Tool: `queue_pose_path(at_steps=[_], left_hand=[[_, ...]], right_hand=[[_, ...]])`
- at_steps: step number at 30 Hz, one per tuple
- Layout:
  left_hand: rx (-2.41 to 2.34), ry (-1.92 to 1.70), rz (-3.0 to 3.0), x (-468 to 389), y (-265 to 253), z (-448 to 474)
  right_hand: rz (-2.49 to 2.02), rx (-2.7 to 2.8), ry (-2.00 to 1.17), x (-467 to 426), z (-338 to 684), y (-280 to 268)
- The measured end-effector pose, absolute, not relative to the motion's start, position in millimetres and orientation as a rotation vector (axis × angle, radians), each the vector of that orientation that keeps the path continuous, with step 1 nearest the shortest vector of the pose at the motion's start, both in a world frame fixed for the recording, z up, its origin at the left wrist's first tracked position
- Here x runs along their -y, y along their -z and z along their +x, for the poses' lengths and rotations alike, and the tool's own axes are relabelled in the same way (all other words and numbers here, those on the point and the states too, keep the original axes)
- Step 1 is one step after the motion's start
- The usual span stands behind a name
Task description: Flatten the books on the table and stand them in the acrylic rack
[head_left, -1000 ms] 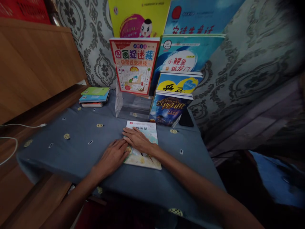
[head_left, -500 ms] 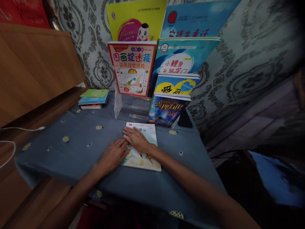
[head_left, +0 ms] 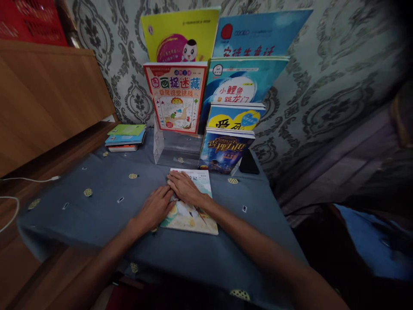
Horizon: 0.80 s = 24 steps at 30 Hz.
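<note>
Right hand (head_left: 185, 188) palm-down on book (head_left: 187, 221), left hand (head_left: 155, 208) at its edge

red plastic basket (head_left: 34, 21), top L | brn wood panel (head_left: 54, 86) below it | wht cable (head_left: 55, 178), L | blk rect. slab (head_left: 249, 164), R

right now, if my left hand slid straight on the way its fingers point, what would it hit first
Your left hand would probably meet your right hand first, lying just ahead over the book; whether they already touch is hard to tell.
</note>
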<state>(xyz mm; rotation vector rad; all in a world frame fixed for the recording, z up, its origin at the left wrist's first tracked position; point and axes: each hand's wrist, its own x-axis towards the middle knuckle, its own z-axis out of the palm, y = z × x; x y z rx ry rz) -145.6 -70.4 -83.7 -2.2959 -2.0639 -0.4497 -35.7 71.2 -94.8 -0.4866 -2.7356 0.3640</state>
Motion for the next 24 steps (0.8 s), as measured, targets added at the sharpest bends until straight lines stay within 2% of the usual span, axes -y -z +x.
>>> queue_pose_path(at_steps=[10,24], left_hand=[[1.987,0.61,-2.317,64.4,93.2,-152.4],[1.938,0.562,-2.35,51.0,91.0,-160.7]], right_hand=[[-0.567,2.73,-0.327,-74.4,-40.6,91.7],[-0.573,2.673,-0.361,-81.5,-46.3,92.1]])
